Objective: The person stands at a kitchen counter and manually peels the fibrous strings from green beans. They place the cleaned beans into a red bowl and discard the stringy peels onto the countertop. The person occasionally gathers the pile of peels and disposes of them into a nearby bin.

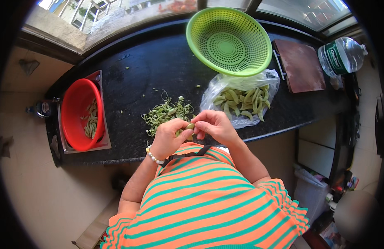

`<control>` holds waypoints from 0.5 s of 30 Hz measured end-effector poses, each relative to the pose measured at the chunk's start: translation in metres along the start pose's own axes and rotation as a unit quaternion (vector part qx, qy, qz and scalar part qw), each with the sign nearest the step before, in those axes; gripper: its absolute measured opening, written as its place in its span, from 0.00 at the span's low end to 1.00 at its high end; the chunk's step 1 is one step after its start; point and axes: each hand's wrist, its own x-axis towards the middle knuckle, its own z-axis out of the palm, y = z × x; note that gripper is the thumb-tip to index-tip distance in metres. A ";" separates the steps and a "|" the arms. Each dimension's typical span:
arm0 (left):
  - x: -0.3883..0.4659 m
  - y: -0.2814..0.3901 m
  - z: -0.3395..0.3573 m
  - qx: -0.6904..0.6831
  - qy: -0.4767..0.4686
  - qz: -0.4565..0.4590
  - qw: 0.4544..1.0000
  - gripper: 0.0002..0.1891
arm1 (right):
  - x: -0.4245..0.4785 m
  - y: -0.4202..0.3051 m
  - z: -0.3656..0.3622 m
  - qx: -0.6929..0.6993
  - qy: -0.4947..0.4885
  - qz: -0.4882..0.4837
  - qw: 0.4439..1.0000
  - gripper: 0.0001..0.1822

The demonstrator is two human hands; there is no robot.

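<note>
Between my two hands, close to the counter's front edge, is a green bean pod (pixel 190 126). My left hand (pixel 171 135) pinches one end between thumb and fingers, and a beaded bracelet circles that wrist. At the pod's other end, the thumb and fingertips of my right hand (pixel 215 126) close on its tip. Just beyond my left hand lies a heap of stringy green trimmings (pixel 167 112). A clear plastic bag (pixel 210 90) spreads open past my right hand, with flat green bean pods (pixel 245 100) piled on it.
A red plastic basin (pixel 72 115) with some pods inside sits in the sink (pixel 105 137) on the left. Behind the bag rests a green colander (pixel 229 46). Farther right are a brown cutting board (pixel 299 67) and a large plastic water bottle (pixel 342 57) on the black counter (pixel 126 84).
</note>
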 end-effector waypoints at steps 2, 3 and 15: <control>-0.005 -0.002 -0.010 -0.085 -0.047 -0.080 0.992 0.08 | 0.006 0.002 0.004 -0.182 0.004 -0.084 0.980 0.05; -0.007 -0.004 -0.012 -0.123 -0.063 -0.110 0.984 0.08 | 0.008 -0.002 0.005 -0.253 -0.024 -0.101 0.962 0.05; -0.024 -0.022 0.012 -0.497 0.018 -0.251 0.831 0.11 | 0.019 0.004 0.024 -0.445 0.030 -0.277 0.851 0.10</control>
